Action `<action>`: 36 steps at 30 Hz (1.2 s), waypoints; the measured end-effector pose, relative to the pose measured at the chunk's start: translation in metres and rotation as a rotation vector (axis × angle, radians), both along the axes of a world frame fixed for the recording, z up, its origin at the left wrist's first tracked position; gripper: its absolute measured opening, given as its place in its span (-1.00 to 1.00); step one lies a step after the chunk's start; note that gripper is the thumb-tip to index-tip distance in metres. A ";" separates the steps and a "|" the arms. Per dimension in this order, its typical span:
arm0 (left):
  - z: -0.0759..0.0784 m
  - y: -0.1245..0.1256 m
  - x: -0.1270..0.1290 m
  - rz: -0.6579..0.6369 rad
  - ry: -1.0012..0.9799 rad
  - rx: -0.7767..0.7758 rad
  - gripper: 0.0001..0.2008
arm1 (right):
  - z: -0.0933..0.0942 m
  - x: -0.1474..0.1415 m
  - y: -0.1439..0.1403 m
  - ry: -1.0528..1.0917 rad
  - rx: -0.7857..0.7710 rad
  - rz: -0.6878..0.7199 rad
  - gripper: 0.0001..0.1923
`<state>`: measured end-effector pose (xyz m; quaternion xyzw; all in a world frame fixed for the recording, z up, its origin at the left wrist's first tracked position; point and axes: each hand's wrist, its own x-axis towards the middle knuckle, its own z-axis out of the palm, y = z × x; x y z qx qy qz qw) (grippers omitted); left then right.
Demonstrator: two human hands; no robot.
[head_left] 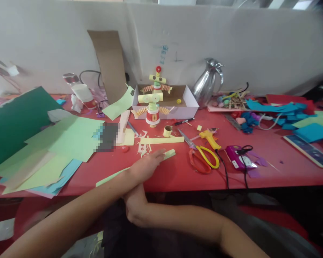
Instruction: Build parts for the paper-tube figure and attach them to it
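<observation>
Head view: the left hand (146, 165) lies flat on the red table (274, 172), palm down, fingers stretched out and released, their tips resting on the near end of a green strip (169, 154). A longer green strip (111, 176) runs under the wrist towards the table edge. The right hand (134, 206) sits below the table edge, tucked under the left wrist and touching it; it looks loosely curled and seems to hold nothing, though its fingers are partly hidden.

Just beyond the left hand lie a yellow strip (161, 140), paper scraps (144, 147) and a small paper ring (167, 131). Further back stands a paper figure (152, 111) in front of a white box (188, 105). To the right of the hand, near but apart, lie scissors (203, 157) and a yellow glue gun (210, 139). Green sheets (67, 138) are piled at the left.

As a judgement, the step in hand is pinning down the small green strip to pick it up or position it. The next move calls for curling the fingers around it without creasing the paper.
</observation>
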<state>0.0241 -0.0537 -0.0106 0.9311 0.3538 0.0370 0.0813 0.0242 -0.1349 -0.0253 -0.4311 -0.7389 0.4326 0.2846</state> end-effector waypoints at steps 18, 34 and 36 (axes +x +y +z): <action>-0.011 -0.012 -0.035 0.016 -0.041 0.190 -0.66 | -0.004 0.217 0.063 -0.706 0.631 -0.098 -0.68; -0.027 0.013 -0.031 0.095 -0.495 -0.070 -0.76 | 0.027 0.323 0.111 -1.037 0.227 -0.709 -0.61; -0.026 0.012 -0.029 0.116 -0.486 -0.063 -0.75 | 0.021 0.330 0.118 -1.024 0.190 -0.727 -0.60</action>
